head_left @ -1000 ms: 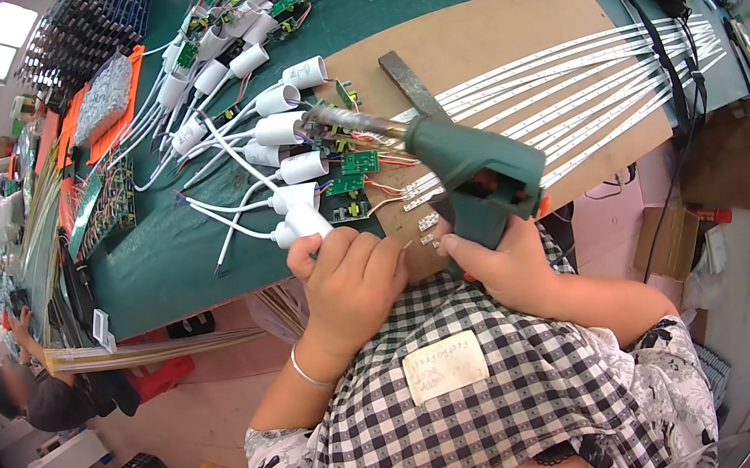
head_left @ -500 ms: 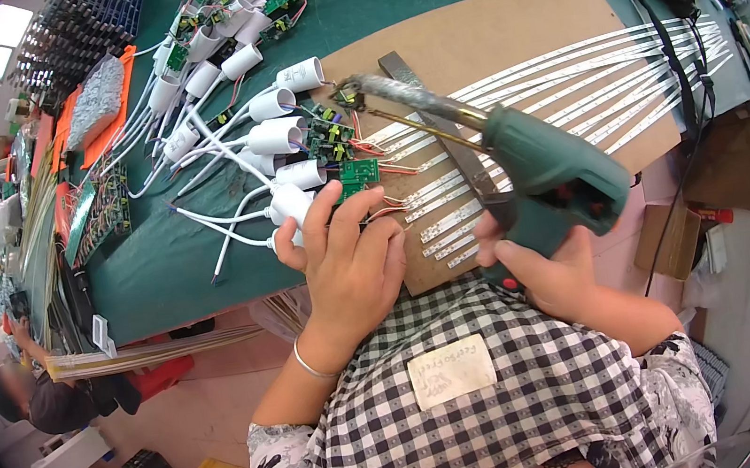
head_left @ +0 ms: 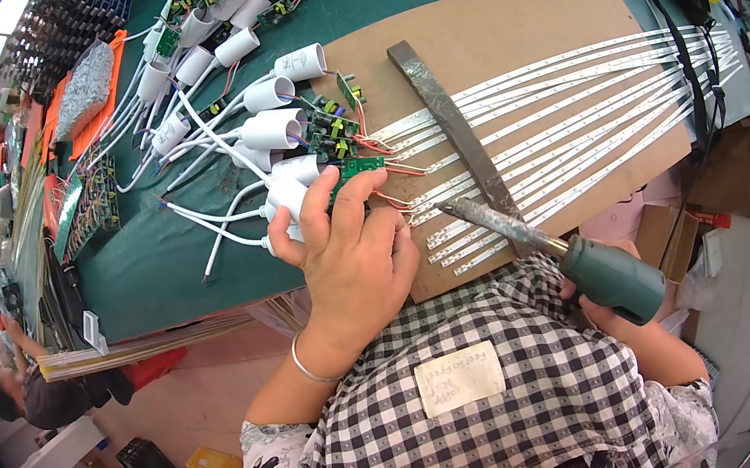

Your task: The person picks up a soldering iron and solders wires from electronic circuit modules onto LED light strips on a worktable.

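Head view, the only one there was: a green soldering gun (head_left: 613, 280) was held in the right hand (head_left: 609, 321), with part of the grip hidden behind the gun's body. The tip was aimed at the wired ends of the white strips (head_left: 437, 238), near the left edge of the brown board (head_left: 508, 18); whether anything was actually being touched by it couldn't be told. The left hand (head_left: 354, 256) was half spread, fingertips laid over a green circuit board (head_left: 359, 168) and a white cup (head_left: 287, 195) by that same edge; whether anything was pinched there couldn't be told either. The strips were fanned out toward the board's right edge and crossed by a dark metal bar (head_left: 447, 120). Everything was carried on a green workbench (head_left: 163, 281), with more cups heaped toward its far left corner.

Going by the setup, lead soldering seemed to be the step in hand: some strips were met by thin wires (head_left: 406, 168), while the nearest ends looked bare. A steady left hand and a tip set squarely on one joint were probably called for next.

Label-wise, a pale patch (head_left: 459, 380) with faint handwriting was worn on the checked apron (head_left: 365, 444), and tiny print was carried by some cups, too small to be read
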The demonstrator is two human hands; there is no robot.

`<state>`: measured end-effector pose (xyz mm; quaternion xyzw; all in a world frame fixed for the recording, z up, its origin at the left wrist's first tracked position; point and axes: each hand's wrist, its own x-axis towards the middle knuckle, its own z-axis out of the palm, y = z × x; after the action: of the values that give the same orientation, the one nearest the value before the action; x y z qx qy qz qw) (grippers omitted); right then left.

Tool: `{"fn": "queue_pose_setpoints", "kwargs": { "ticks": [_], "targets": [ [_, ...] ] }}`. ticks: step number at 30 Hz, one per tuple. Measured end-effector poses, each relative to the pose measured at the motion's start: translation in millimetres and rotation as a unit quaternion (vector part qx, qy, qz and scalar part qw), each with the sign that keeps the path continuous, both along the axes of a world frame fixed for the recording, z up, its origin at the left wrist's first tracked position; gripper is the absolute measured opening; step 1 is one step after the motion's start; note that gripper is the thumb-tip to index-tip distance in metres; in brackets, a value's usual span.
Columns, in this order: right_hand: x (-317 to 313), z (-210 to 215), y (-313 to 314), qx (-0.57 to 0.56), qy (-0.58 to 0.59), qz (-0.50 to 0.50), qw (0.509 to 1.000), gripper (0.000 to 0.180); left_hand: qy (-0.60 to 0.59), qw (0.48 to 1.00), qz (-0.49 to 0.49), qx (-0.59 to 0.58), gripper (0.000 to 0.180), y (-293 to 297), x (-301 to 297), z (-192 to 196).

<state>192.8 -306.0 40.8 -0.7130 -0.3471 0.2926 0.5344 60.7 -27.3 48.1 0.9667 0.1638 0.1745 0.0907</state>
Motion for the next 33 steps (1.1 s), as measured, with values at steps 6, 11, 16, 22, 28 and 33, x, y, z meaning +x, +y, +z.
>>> {"fn": "queue_pose_setpoints", "kwargs": {
  "ticks": [6,11,16,22,28,33],
  "targets": [
    [1.9,-1.7,-6.0,-0.049,-0.048,0.019,0.997,0.034,0.000,0.999,0.000,-0.040,0.008,0.0,0.9,6.2],
    [5.0,2.7,-2.1,-0.009,-0.006,0.028,1.000,0.034,-0.005,0.999,0.012,-0.034,0.008,-3.2,1.7,2.3],
    [0.6,-3.5,-5.6,-0.008,-0.009,0.018,1.000,0.044,-0.006,1.000,0.017,-0.012,0.009,-4.1,2.9,-0.4],
    [7.5,-16.1,-9.5,0.033,0.007,0.078,0.996,0.056,-0.011,1.000,0.021,0.003,0.011,-3.9,2.4,-4.9],
    [4.6,-11.2,-11.3,0.035,0.006,0.054,0.998,0.056,-0.095,0.989,-0.035,0.109,0.010,3.3,-10.7,-18.8],
    [4.3,-13.0,-6.8,0.089,-0.004,0.056,0.994,0.058,-0.111,0.983,-0.074,0.124,0.010,9.8,-13.4,-19.1]
  ]
}}
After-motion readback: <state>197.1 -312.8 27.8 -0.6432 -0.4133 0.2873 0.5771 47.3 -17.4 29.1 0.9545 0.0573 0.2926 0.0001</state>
